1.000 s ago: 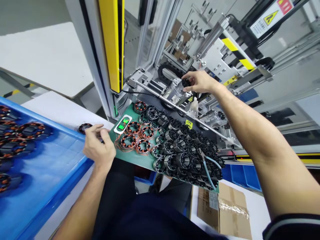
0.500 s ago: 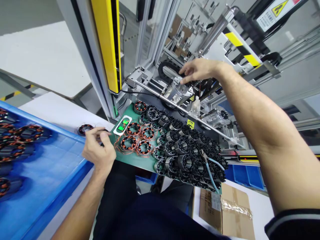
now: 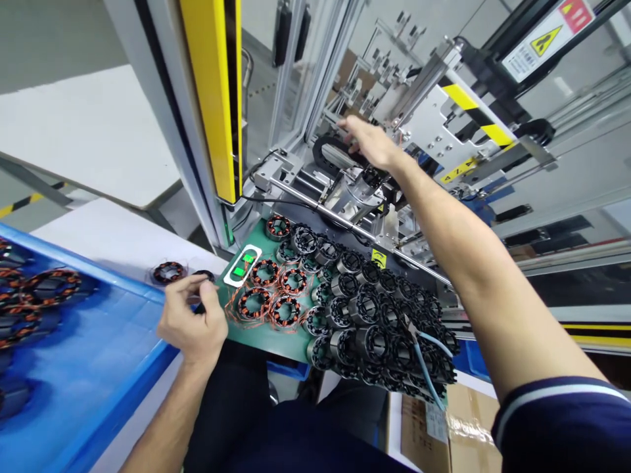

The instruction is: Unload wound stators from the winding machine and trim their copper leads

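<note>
- My right hand (image 3: 372, 141) reaches open-fingered into the machine, just beyond the round metal fixture (image 3: 362, 187); I'd carry the wrist clear above it.
- My left hand (image 3: 192, 322) pinches the dark stator (image 3: 204, 275) at the table (image 3: 113, 230) edge, left of the green mat (image 3: 263, 334); a light grip suits.

glossy copper-wound stators (image 3: 270, 299), matt green mat (image 3: 269, 332), blue plastic tray (image 3: 98, 341).

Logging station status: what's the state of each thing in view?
Left hand: fingers pinched, contents unclear.
Right hand: open, stretched into machine.
Fixture: dark part seated on top.
Button panel: lit green.
Wound stators: flat on mat, wires loose.
Bare stators: piled on mat.
Cardboard box: taped shut.
</note>
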Motion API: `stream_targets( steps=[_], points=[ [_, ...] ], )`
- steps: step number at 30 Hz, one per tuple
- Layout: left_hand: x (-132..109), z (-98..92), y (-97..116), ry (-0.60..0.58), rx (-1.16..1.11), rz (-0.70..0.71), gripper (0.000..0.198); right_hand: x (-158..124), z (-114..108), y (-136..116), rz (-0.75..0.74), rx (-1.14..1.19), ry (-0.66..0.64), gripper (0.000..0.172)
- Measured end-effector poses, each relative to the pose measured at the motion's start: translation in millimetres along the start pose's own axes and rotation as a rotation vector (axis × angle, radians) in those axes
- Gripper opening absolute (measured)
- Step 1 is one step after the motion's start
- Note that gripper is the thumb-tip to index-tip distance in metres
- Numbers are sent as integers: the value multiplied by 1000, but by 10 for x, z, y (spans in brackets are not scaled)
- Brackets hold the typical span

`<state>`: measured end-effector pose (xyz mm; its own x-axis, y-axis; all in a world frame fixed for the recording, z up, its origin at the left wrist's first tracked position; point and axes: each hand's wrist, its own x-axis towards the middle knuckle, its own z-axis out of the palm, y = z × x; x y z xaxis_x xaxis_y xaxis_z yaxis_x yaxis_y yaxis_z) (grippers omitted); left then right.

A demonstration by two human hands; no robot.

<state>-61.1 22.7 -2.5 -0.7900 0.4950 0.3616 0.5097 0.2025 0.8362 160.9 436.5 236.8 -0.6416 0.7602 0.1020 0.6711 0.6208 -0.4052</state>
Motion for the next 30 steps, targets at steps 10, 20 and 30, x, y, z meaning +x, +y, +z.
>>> stream_targets(
  steps=[10,20,30],
  points=[
    [8,-14,17,-18,13,-6,31,-71,319,26,-36,-17,-70,115],
    [61,-53,40,-47,40,-28,36,-202,389,-127,-57,18,20,114],
    [116,-62,69,-74,77,-30,28,-1900,-881,807,190,65,299,91]
  ],
)
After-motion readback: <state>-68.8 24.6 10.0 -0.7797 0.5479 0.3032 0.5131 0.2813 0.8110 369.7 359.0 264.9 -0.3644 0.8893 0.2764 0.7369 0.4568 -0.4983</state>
